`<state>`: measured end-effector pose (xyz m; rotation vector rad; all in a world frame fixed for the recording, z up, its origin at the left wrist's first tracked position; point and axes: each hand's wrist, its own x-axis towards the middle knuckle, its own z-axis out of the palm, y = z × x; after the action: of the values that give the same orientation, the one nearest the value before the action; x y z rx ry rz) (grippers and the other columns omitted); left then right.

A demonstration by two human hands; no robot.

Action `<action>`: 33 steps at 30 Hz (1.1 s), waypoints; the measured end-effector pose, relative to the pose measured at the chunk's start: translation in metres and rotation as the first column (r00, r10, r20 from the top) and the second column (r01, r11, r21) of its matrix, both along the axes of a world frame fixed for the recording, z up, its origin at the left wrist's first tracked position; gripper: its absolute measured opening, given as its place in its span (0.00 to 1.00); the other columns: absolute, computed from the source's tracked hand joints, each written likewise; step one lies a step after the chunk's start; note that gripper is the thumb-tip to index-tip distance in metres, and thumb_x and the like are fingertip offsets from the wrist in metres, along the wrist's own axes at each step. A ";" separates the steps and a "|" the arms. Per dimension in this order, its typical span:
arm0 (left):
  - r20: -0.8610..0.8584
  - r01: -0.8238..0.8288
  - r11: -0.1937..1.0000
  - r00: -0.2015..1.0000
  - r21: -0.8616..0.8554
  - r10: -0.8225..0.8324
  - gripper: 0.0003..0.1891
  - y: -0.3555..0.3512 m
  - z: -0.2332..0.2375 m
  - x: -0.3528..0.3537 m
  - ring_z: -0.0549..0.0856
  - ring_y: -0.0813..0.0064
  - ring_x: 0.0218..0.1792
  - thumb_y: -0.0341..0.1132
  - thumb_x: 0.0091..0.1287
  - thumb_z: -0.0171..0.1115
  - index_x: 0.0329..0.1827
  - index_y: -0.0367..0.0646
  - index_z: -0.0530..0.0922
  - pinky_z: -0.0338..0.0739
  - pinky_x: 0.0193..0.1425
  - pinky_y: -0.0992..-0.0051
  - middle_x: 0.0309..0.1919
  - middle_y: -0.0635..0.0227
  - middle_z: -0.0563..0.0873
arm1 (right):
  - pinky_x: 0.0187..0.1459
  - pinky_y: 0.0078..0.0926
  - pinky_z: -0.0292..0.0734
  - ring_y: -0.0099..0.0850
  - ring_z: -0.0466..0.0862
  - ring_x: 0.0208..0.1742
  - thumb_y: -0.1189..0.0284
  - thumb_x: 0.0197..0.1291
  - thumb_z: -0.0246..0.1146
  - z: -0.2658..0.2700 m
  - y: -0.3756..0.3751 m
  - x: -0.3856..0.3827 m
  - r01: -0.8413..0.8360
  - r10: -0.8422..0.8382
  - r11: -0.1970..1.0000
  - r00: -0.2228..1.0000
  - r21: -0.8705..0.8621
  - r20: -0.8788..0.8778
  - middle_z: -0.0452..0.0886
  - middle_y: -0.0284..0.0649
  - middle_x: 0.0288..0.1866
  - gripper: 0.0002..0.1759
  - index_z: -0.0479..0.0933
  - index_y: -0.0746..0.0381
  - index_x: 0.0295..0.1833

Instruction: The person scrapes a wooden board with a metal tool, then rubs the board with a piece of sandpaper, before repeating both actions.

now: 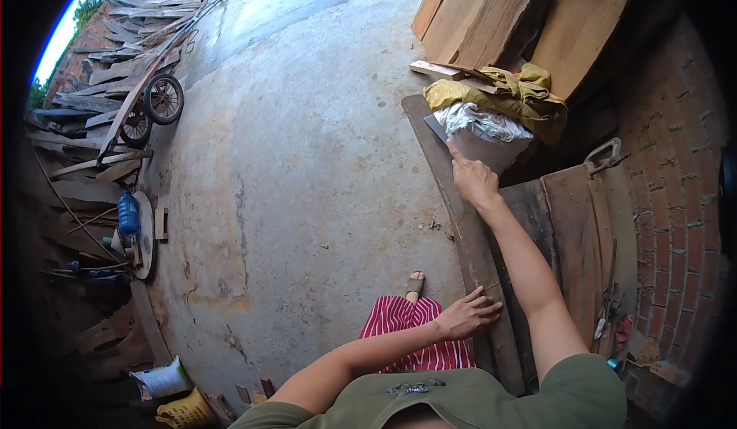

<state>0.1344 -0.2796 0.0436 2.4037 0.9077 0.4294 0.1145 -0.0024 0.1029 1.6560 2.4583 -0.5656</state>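
Observation:
A long dark wooden board runs along my right side, from near my body toward the cloths. My left hand rests on its near part, palm down with fingers stretched out, holding nothing. My right hand reaches to the far part of the board and is closed on a flat metal blade, index finger laid along it. The blade's grip is hidden in the hand. Just beyond lie a crumpled white cloth and a yellow sack.
Large wooden planks lean at the upper right beside a brick wall. A clamp is at the right. Across the concrete floor are stacked boards, a wheeled cart, a blue bottle and sacks.

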 end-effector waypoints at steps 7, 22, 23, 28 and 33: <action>-0.088 0.015 0.994 0.996 -0.104 -0.024 0.25 0.009 0.024 -0.007 0.69 0.65 0.71 0.38 0.62 0.58 0.65 0.53 0.78 0.51 0.83 0.52 0.68 0.69 0.74 | 0.50 0.53 0.82 0.52 0.86 0.52 0.61 0.73 0.45 -0.015 0.044 -0.052 0.077 -0.078 0.997 0.983 -0.016 -0.168 0.85 0.53 0.53 0.30 0.57 0.37 0.80; -0.120 0.020 0.996 0.993 0.084 -0.010 0.28 0.003 0.026 0.004 0.73 0.59 0.68 0.35 0.62 0.64 0.69 0.58 0.76 0.58 0.79 0.49 0.72 0.70 0.73 | 0.39 0.53 0.81 0.53 0.87 0.35 0.57 0.70 0.56 -0.043 -0.212 0.327 0.629 -0.543 0.734 0.770 0.254 -0.336 0.87 0.51 0.34 0.27 0.69 0.52 0.72; -0.128 0.008 0.995 0.992 0.097 0.004 0.28 0.002 0.026 0.005 0.73 0.58 0.68 0.35 0.63 0.65 0.69 0.58 0.76 0.58 0.79 0.48 0.72 0.70 0.74 | 0.43 0.57 0.79 0.54 0.87 0.39 0.57 0.70 0.56 -0.023 -0.213 0.351 0.645 -0.605 0.739 0.762 0.192 -0.233 0.87 0.50 0.37 0.27 0.70 0.50 0.73; -0.177 0.016 0.996 0.984 0.084 -0.001 0.26 0.002 0.024 0.007 0.73 0.56 0.67 0.33 0.65 0.64 0.68 0.58 0.77 0.58 0.78 0.47 0.72 0.69 0.74 | 0.60 0.51 0.71 0.46 0.76 0.60 0.63 0.68 0.59 -0.026 -0.218 0.422 0.685 -0.662 0.647 0.722 0.333 -0.201 0.77 0.46 0.58 0.29 0.68 0.49 0.74; -0.228 0.007 0.995 0.974 0.095 0.015 0.26 -0.003 0.026 0.013 0.72 0.55 0.68 0.31 0.65 0.64 0.68 0.55 0.77 0.61 0.78 0.52 0.71 0.65 0.74 | 0.56 0.42 0.72 0.42 0.75 0.55 0.69 0.65 0.61 -0.017 -0.319 0.434 0.685 -0.572 0.497 0.720 0.533 -0.392 0.76 0.43 0.52 0.24 0.75 0.55 0.67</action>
<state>0.1478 -0.2829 0.0700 2.5775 1.0110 0.2030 0.5480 -0.3211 0.0862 2.9661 2.1830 0.1964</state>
